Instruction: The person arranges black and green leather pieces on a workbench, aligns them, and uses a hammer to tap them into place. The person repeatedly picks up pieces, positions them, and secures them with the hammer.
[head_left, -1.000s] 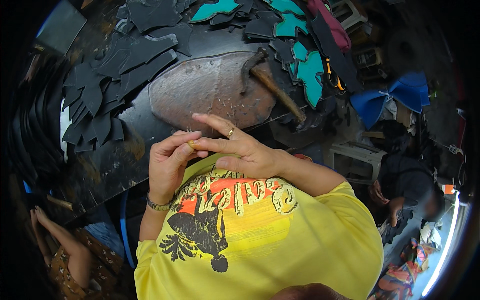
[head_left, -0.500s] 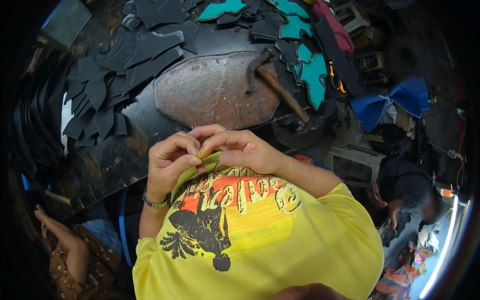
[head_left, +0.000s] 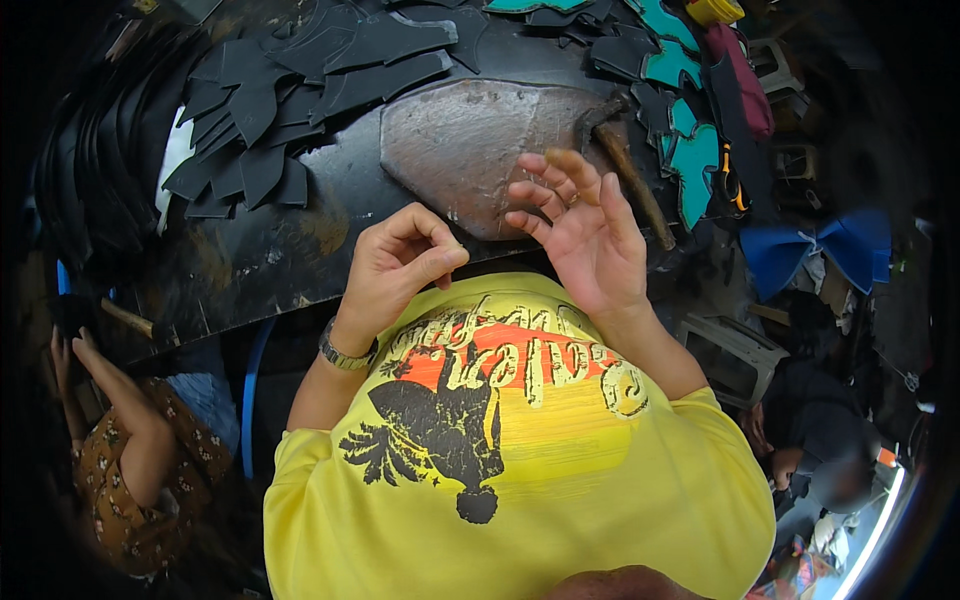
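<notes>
My left hand [head_left: 400,262], with a watch [head_left: 345,352] on its wrist, is closed in a pinch at the table's near edge. Anything between its thumb and forefinger is too small or hidden to tell. Over the near right part of a brownish flat slab [head_left: 460,140], my right hand [head_left: 592,240] is raised with its palm showing. Its fingers are spread, hold nothing, and look yellowish at the tips. A hammer [head_left: 636,187] with a wooden handle lies at the slab's right side, just beyond the right hand.
Black cut pieces [head_left: 262,95] cover the table's left and far side, beside stacked black sheets [head_left: 85,170]. Teal pieces [head_left: 692,165] and orange-handled scissors [head_left: 735,185] lie on the right. One person [head_left: 150,450] is at lower left, another [head_left: 815,430] at right.
My hands were together at the shirt's hem, pinching at the fingertips. Now they are apart: the right has moved right and opened, while the left stays pinched. The view has shifted.
</notes>
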